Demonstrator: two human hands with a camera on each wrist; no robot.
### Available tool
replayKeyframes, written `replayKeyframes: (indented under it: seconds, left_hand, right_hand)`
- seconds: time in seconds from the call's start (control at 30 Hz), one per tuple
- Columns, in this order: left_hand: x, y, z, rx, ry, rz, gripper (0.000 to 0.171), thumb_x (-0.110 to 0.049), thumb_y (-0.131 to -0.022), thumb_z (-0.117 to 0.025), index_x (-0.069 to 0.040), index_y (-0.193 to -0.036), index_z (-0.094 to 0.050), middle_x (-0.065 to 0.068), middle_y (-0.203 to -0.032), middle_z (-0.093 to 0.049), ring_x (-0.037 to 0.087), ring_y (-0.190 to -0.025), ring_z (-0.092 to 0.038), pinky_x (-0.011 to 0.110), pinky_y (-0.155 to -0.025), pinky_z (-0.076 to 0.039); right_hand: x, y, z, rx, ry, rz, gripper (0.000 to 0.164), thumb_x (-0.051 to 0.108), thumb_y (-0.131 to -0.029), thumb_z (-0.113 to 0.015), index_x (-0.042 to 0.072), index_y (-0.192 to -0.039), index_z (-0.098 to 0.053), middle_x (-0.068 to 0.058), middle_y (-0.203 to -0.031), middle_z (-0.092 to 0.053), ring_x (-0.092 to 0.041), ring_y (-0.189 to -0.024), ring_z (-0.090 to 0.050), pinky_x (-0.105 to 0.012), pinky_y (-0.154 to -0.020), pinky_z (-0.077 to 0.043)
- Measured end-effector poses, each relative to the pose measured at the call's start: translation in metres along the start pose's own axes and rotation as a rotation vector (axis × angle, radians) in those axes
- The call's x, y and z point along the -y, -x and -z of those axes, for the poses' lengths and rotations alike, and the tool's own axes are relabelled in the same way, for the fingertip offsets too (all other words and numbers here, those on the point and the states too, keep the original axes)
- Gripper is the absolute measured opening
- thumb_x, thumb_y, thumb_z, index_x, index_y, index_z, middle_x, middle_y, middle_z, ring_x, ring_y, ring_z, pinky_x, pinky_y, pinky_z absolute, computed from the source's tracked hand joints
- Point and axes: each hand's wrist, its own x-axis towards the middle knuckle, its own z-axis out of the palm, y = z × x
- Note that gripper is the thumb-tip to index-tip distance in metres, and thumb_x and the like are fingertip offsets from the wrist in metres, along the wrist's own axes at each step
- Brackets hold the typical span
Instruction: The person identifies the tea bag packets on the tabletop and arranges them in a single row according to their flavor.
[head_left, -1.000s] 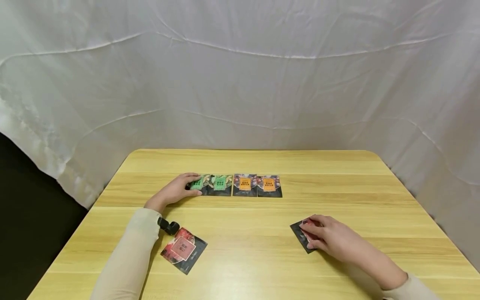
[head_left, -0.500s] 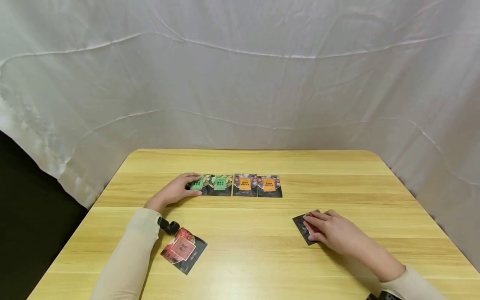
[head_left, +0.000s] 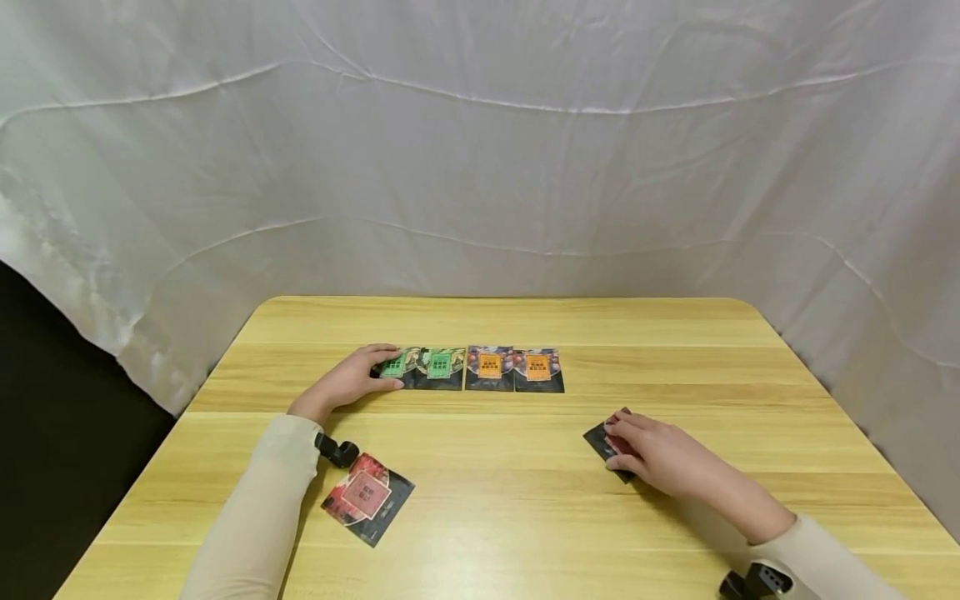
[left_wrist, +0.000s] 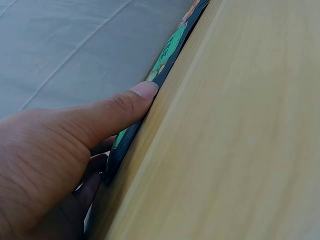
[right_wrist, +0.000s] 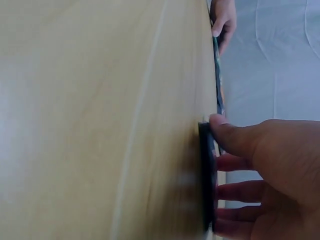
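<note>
My left hand (head_left: 347,383) rests at the left end of a row of flat sachets. Its thumb touches the near edge of the leftmost green-labelled sachet (head_left: 393,367), partly covered by the fingers. In the left wrist view the thumb (left_wrist: 122,106) lies along that sachet's edge, other fingers behind it. Out to the right, my right hand (head_left: 667,458) holds a red-and-black sachet (head_left: 597,437) between thumb and fingertips, hiding much of its face. The right wrist view shows this sachet (right_wrist: 206,170) edge-on, blurred, close to the tabletop.
Right of the leftmost sachet lie another green-labelled sachet (head_left: 439,369) and two orange-labelled ones, the left one (head_left: 490,367) and the right one (head_left: 537,370). A second red-and-black sachet (head_left: 367,500) lies askew near my left forearm. A pale curtain (head_left: 480,167) hangs behind the wooden table (head_left: 495,500).
My right hand has moved slightly away from me, toward the back of the table, carrying the red-and-black sachet along. My left hand and the row stay in place.
</note>
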Motion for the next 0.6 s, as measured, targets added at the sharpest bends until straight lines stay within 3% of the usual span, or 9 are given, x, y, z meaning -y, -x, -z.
replayKeyframes:
  seconds: [0.23, 0.43, 0.6]
  left_hand:
    - [0.001, 0.000, 0.000, 0.000, 0.000, 0.006, 0.071, -0.043, -0.092, -0.067, -0.008, -0.149, -0.042, 0.018, -0.154, -0.031, 0.041, -0.142, -0.025, 0.057, -0.113, -0.024]
    - [-0.001, 0.001, 0.000, -0.002, 0.005, 0.008, 0.071, -0.043, -0.092, -0.067, -0.009, -0.150, -0.042, 0.018, -0.154, -0.032, 0.041, -0.141, -0.025, 0.058, -0.113, -0.024]
    - [-0.001, 0.001, 0.000, -0.005, 0.008, 0.014, 0.071, -0.043, -0.092, -0.067, -0.009, -0.149, -0.042, 0.018, -0.154, -0.031, 0.041, -0.141, -0.025, 0.058, -0.113, -0.024]
  right_hand:
    - [-0.014, -0.011, -0.007, -0.018, -0.009, -0.061, 0.059, 0.038, -0.091, -0.069, -0.001, -0.133, -0.058, -0.027, -0.132, -0.055, -0.045, -0.121, -0.052, -0.058, -0.097, -0.044]
    - [-0.023, -0.020, -0.008, -0.022, -0.012, -0.023, 0.059, 0.038, -0.091, -0.069, -0.001, -0.134, -0.059, -0.027, -0.135, -0.054, -0.046, -0.120, -0.052, -0.059, -0.098, -0.043]
    - [-0.030, -0.027, -0.007, 0.030, -0.057, -0.014, 0.061, 0.036, -0.093, -0.067, -0.002, -0.138, -0.053, -0.027, -0.141, -0.047, -0.046, -0.126, -0.047, -0.059, -0.103, -0.039]
